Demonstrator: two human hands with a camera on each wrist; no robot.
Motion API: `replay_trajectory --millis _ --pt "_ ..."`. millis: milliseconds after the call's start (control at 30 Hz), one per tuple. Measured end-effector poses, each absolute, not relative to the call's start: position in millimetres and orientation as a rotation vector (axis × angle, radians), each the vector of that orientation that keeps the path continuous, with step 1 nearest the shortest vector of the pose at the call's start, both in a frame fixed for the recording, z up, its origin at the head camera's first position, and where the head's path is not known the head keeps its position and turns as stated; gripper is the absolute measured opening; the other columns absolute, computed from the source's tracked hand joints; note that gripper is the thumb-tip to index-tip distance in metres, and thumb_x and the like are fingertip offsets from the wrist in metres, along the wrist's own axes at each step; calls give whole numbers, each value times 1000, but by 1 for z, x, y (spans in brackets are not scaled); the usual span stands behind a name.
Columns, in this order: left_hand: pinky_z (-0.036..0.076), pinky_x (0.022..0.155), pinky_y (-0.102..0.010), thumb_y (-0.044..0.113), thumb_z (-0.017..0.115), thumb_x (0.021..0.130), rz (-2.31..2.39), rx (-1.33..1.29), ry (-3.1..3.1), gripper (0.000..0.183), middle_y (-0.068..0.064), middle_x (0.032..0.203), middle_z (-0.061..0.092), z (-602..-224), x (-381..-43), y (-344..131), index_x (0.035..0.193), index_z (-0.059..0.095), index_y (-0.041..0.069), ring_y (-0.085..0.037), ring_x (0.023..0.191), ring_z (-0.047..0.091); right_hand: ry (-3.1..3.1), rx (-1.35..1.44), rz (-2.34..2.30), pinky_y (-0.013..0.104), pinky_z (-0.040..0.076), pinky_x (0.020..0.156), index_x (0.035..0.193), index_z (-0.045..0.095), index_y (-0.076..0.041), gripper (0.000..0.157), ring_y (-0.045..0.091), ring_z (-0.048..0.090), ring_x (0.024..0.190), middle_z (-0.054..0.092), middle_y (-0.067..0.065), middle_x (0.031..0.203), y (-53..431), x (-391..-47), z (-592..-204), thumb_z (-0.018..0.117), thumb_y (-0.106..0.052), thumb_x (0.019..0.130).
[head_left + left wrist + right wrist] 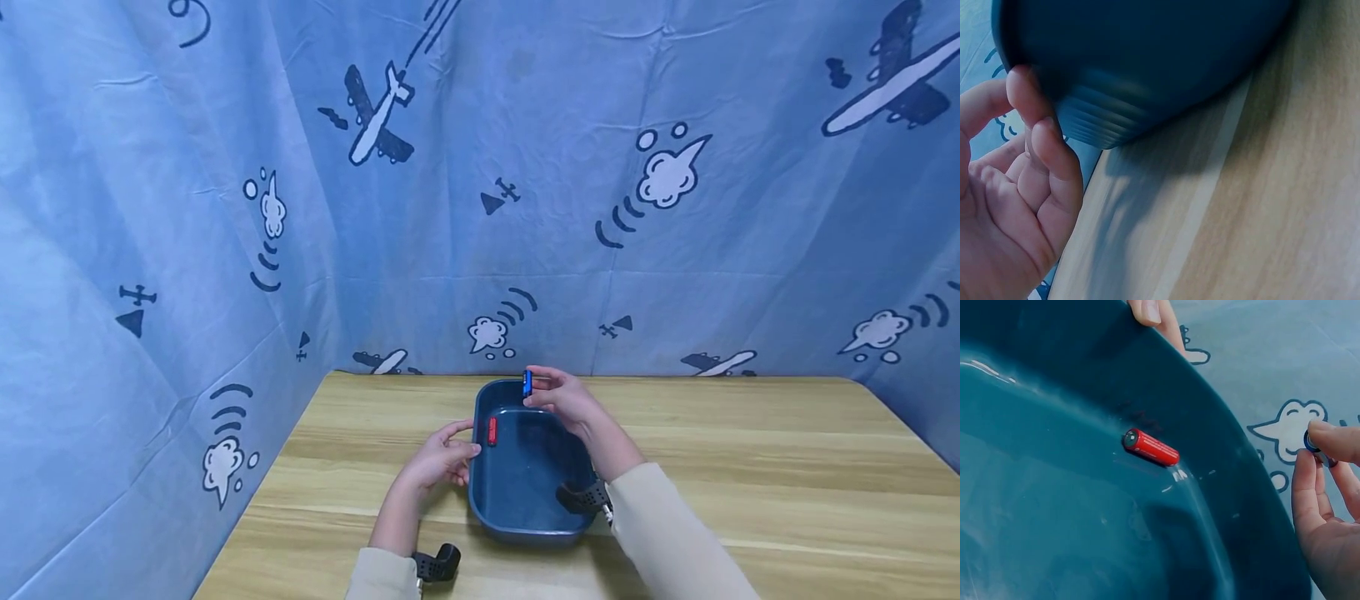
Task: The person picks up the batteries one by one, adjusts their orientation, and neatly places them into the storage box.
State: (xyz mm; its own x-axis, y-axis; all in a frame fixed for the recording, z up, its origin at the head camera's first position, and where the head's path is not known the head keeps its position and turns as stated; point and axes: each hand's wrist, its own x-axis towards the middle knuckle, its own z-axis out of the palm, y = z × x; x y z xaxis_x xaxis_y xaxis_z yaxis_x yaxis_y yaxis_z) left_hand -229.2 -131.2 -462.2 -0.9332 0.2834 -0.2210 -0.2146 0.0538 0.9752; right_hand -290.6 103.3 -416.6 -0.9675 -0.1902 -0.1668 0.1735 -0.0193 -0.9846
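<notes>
A dark teal plastic tub [534,471] stands on the table in the head view. My left hand [438,458] grips its left wall, thumb over the rim and fingers outside against the ribbed wall [1100,119] in the left wrist view. Inside, a red battery [1152,448] lies on its side on the tub floor, close to the left wall. Over the far rim, my right hand [567,400] pinches a blue battery [527,383] between thumb and fingers, held upright in the head view. Only one end of it shows between the fingertips in the right wrist view.
The wood-grain table [750,467] extends to both sides of the tub. Behind it and at the left hangs a blue curtain [450,250] printed with planes and clouds. Black wrist straps [438,564] sit on both forearms, the right one overlapping the tub's near right corner.
</notes>
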Motion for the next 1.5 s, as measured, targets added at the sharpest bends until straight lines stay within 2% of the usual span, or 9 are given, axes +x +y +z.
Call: replay_trajectory --millis 267,433,600,833,1067,1233,1500 --pt "49 49 -23 14 63 87 1934 62 1991 55 -4 69 60 -464 -229 -131 138 41 9 -12 47 55 1911 35 -2151 31 50 82 135 43 1 60 20 52 89 48 14 107 95 -292 -426 62 12 79" --pt "49 50 -23 14 62 88 1929 61 2000 54 -4 68 60 -463 -229 -131 138 41 10 -13 48 55 1847 43 -2197 27 53 75 134 43 3 60 15 55 79 48 14 103 87 -295 -430 60 15 78" --pt "49 50 -24 16 63 87 1923 61 2004 55 -5 68 60 -462 -228 -131 138 42 10 -13 48 55 1858 68 -2189 29 52 77 134 43 4 60 15 56 81 50 14 106 80 -297 -435 60 16 78" --pt "48 49 -23 14 62 87 1931 82 1991 56 -3 66 59 -462 -230 -131 139 40 9 -12 47 54 1932 149 -2126 35 50 85 130 49 0 54 22 56 89 50 21 119 76 -300 -443 62 12 79" --pt "48 49 -23 16 63 87 1933 92 1991 57 -2 64 58 -462 -232 -133 138 41 10 -11 47 54 2000 186 -2040 39 48 88 128 52 -3 54 23 58 89 52 22 119 69 -301 -446 64 11 77" --pt "48 49 -23 15 63 86 1937 89 1984 57 -3 65 58 -461 -231 -134 138 41 10 -12 48 54 2089 131 -1899 39 50 83 124 54 -3 53 24 59 82 58 17 105 68 -298 -452 67 11 75" --pt "49 51 -24 17 65 85 1943 71 1976 57 -4 69 60 -464 -232 -134 137 43 11 -13 49 54 2194 53 -1740 32 52 69 121 55 -2 51 20 57 68 54 10 82 70 -296 -458 70 8 73"
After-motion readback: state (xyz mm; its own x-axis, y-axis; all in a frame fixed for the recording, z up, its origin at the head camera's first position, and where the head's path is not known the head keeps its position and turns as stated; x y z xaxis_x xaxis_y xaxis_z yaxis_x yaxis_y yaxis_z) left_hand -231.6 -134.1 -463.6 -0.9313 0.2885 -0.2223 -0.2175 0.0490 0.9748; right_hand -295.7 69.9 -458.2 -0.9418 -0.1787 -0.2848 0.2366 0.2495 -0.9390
